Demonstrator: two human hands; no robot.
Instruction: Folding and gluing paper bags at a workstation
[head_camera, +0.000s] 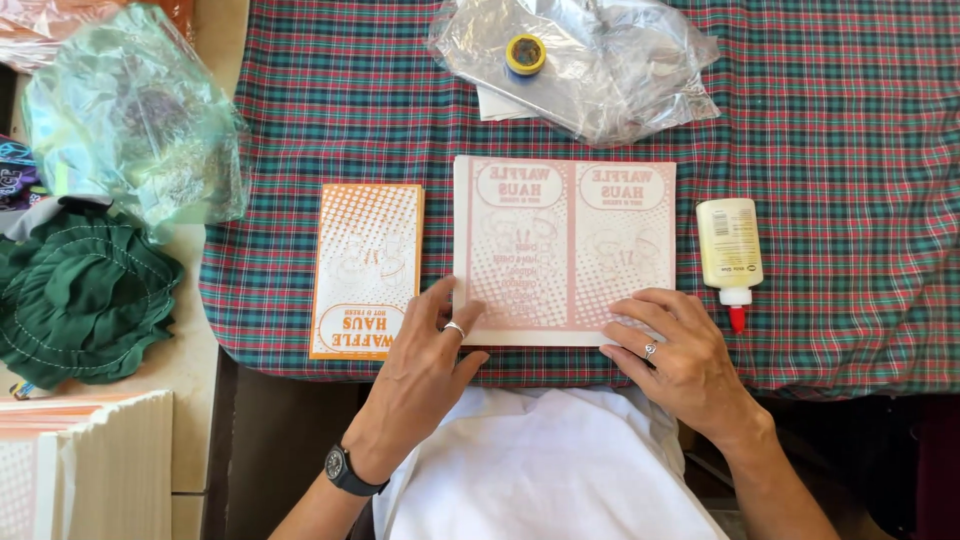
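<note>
Nearest the body, both hands are laid open and flat on the near edge of a stack of pale pink printed sheets (563, 250): the left hand (425, 365) is pressed at its near-left corner, the right hand (675, 355) at its near-right corner — nothing is gripped. The step in hand appears to be squaring or flattening the stack; separating a single sheet would call for a fingertip pinch at one corner. The stack lies centred on the plaid cloth (850, 120), long axis left to right, its print pointed away from the person. Just left lies an orange folded bag (367, 270), lengthwise near-to-far; to the right a glue bottle (730, 255), red tip toward the person. Farther off — a crumpled clear plastic bag (590, 65).
</note>
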